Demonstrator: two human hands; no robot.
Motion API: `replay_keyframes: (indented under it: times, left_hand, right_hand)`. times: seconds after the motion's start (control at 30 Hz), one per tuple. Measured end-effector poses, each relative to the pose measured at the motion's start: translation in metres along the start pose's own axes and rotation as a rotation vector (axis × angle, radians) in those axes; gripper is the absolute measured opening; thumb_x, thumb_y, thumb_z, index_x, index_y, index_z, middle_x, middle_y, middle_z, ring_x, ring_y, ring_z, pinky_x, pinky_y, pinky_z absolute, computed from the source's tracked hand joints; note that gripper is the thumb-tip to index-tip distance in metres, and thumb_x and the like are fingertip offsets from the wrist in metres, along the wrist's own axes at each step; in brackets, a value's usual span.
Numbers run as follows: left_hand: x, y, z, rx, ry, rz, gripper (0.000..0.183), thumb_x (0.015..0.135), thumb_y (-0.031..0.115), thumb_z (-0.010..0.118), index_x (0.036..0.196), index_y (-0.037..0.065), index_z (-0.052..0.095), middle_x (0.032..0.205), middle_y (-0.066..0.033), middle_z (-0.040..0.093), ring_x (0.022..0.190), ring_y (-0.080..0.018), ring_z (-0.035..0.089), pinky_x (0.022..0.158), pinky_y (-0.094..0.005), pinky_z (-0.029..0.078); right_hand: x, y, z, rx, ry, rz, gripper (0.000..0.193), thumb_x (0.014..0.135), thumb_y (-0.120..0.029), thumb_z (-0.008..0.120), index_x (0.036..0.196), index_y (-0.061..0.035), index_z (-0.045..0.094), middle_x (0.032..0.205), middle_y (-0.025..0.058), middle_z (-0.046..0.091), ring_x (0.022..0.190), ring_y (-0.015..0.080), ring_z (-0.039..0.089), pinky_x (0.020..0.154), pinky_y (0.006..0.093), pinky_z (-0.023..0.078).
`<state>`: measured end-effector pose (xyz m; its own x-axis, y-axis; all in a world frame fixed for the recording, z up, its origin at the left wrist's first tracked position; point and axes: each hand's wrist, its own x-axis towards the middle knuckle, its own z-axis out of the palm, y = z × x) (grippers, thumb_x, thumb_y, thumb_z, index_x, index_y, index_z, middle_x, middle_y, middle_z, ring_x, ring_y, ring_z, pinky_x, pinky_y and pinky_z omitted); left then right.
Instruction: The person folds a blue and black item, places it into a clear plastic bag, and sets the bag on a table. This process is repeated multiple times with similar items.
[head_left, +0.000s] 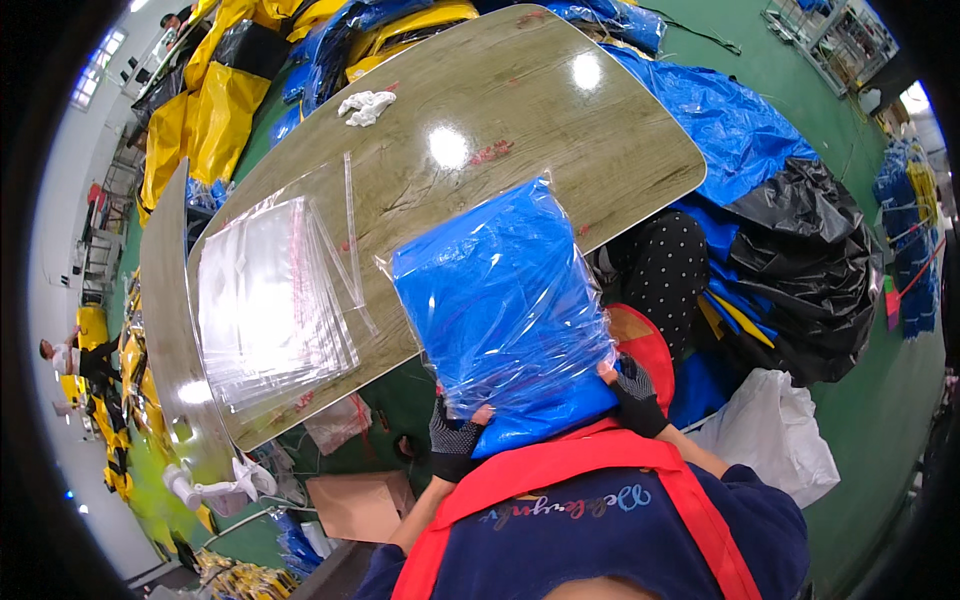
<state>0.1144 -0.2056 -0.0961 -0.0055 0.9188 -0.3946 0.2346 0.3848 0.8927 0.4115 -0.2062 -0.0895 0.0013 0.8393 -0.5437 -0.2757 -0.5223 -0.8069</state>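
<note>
A folded blue plastic sheet (500,285) lies mostly inside a clear plastic bag (575,270) at the near edge of the table, its lower end sticking out toward my lap. My left hand (458,432), in a black dotted fingerless glove, grips the bag's lower left edge, thumb on top. On the other side, my right hand (636,392), gloved alike, is closed on the lower right edge. Both hands' underside fingers are partly hidden. To the left, a fanned stack of clear plastic bags (262,300) lies flat on the table.
The wood-patterned table (560,120) has rounded corners and a crumpled white wad (367,107) on it. Blue and black sheeting (800,250) heaps at right, near a white sack (775,430). A cardboard box (360,503) sits below left. Another person (85,357) stands far left.
</note>
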Motion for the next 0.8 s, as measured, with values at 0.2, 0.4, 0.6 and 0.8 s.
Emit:
replay_keyframes:
  times: [0.2,0.4,0.6,0.8]
  left_hand:
    - [0.006,0.026,0.036,0.232,-0.229,0.137,0.040,0.080,0.027,0.073,0.109,0.003,0.058,0.090,-0.0159,0.066,0.083,-0.0216,0.064,0.080,-0.0346,0.049]
    - [0.022,0.234,-0.005,0.825,0.236,1.264,0.042,0.071,0.039,0.075,0.099,0.011,0.064,0.081,-0.0117,0.064,0.072,-0.0293,0.061,0.068,-0.0403,0.048]
    - [0.093,0.284,0.029,0.761,0.225,1.318,0.050,0.062,0.048,0.077,0.091,0.009,0.064,0.082,-0.0097,0.064,0.073,-0.0303,0.063,0.066,-0.0407,0.049]
    - [0.116,0.227,0.034,0.381,0.982,1.302,0.086,0.074,0.036,0.076,0.136,-0.002,0.031,0.139,-0.0179,0.035,0.122,-0.0281,0.042,0.102,-0.0415,0.033]
  right_hand:
    - [0.020,-0.066,0.027,-0.047,0.233,-0.419,0.070,0.072,-0.031,0.078,0.128,-0.0022,0.046,0.118,0.0127,0.056,0.107,0.0234,0.055,0.093,0.0360,0.045]
    - [0.026,-0.206,0.040,-0.702,-0.061,-1.272,0.044,0.062,-0.014,0.082,0.100,-0.0063,0.061,0.097,0.0132,0.060,0.091,0.0284,0.061,0.078,0.0355,0.050]
    - [0.082,-0.191,0.078,-0.281,-0.124,-1.313,0.053,0.060,-0.018,0.082,0.105,-0.0048,0.056,0.107,0.0160,0.057,0.096,0.0280,0.059,0.082,0.0361,0.048]
    - [0.097,-0.205,0.083,0.383,0.037,-0.937,0.033,0.076,-0.004,0.073,0.105,-0.0051,0.058,0.100,0.0033,0.061,0.094,0.0162,0.058,0.083,0.0315,0.048]
